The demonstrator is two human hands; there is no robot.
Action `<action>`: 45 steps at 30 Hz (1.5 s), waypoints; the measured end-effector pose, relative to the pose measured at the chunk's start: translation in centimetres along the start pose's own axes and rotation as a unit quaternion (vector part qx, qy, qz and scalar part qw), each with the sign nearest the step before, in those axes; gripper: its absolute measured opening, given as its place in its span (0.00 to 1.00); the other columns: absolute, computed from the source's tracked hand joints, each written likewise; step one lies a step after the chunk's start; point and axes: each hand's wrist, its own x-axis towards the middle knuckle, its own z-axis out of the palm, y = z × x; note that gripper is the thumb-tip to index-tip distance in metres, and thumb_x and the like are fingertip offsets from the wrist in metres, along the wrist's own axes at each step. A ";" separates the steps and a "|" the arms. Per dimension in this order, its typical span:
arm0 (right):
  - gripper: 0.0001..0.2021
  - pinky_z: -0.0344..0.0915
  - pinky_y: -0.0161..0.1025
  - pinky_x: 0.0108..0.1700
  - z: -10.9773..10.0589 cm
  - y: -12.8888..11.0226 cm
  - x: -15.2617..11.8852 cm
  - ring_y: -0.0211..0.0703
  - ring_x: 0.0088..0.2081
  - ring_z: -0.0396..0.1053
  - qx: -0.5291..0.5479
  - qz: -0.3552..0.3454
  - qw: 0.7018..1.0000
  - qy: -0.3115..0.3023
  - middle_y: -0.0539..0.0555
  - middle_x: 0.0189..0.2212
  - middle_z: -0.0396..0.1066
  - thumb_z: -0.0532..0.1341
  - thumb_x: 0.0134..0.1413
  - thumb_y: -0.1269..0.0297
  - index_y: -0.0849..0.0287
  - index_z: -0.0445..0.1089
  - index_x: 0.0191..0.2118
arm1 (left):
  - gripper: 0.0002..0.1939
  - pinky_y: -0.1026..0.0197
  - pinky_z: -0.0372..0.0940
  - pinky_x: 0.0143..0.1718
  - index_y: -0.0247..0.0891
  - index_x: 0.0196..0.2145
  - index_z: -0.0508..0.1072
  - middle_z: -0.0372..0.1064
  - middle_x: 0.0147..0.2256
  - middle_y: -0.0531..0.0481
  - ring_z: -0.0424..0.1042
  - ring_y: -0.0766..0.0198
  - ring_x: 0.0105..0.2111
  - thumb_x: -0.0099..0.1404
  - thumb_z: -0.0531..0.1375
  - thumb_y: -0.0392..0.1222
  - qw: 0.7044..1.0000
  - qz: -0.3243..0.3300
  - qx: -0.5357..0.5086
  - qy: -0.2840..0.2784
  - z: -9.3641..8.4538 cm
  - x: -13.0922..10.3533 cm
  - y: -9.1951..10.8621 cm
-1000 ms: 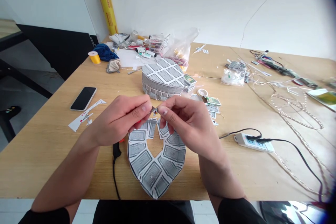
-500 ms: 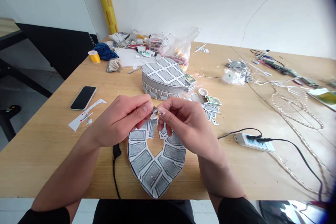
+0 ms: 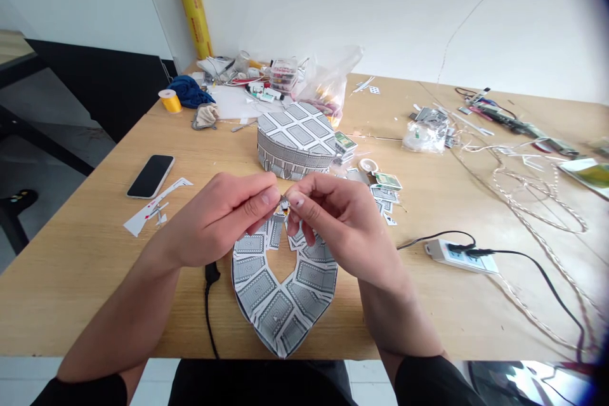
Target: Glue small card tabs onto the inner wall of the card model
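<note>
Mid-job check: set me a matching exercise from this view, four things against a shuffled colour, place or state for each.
1. small piece
2. phone
3. spool
4. power strip

A. yellow
B. has black plugs in it
C. between the fingertips of the left hand and right hand
D. lying flat, screen dark

Right pairs: 1-C, 2-D, 3-A, 4-B

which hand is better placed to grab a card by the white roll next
Probably the right hand: the loose cards by the white roll lie just beyond it, while the left hand would have to cross. Both hold a small piece, though.
</note>
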 end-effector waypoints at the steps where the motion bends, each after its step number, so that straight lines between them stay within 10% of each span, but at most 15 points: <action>1: 0.17 0.62 0.32 0.24 0.0 0.0 0.0 0.31 0.23 0.66 0.003 0.002 1.000 0.000 0.49 0.24 0.76 0.70 0.67 0.52 0.60 0.75 0.34 | 0.24 0.67 0.57 0.23 0.38 0.29 0.67 0.64 0.22 0.58 0.61 0.74 0.21 0.84 0.51 0.49 1.000 0.000 0.002 -0.003 -0.1 0.0 0.1; 14: 0.13 0.62 0.32 0.21 -0.6 0.2 0.2 0.33 0.21 0.68 -0.015 -0.028 0.996 0.080 0.49 0.23 0.75 0.71 0.66 0.55 0.58 0.75 0.34 | 0.23 0.63 0.56 0.25 0.39 0.27 0.64 0.64 0.22 0.57 0.61 0.70 0.23 0.83 0.51 0.45 0.997 0.025 0.041 -0.063 -0.2 0.2 0.4; 23: 0.10 0.61 0.33 0.25 0.0 0.0 0.1 0.32 0.23 0.66 -0.012 -0.008 1.000 0.024 0.47 0.23 0.75 0.73 0.63 0.62 0.59 0.77 0.33 | 0.23 0.66 0.57 0.23 0.39 0.28 0.67 0.64 0.21 0.57 0.61 0.71 0.21 0.82 0.52 0.47 0.999 -0.001 -0.017 0.035 0.1 0.0 0.3; 45: 0.15 0.62 0.35 0.27 0.2 -0.1 0.0 0.33 0.24 0.67 -0.010 0.000 1.000 0.007 0.48 0.24 0.75 0.72 0.65 0.53 0.59 0.75 0.34 | 0.23 0.65 0.58 0.23 0.39 0.28 0.68 0.64 0.21 0.57 0.62 0.70 0.21 0.82 0.52 0.47 1.000 0.001 -0.008 0.028 0.3 0.1 0.2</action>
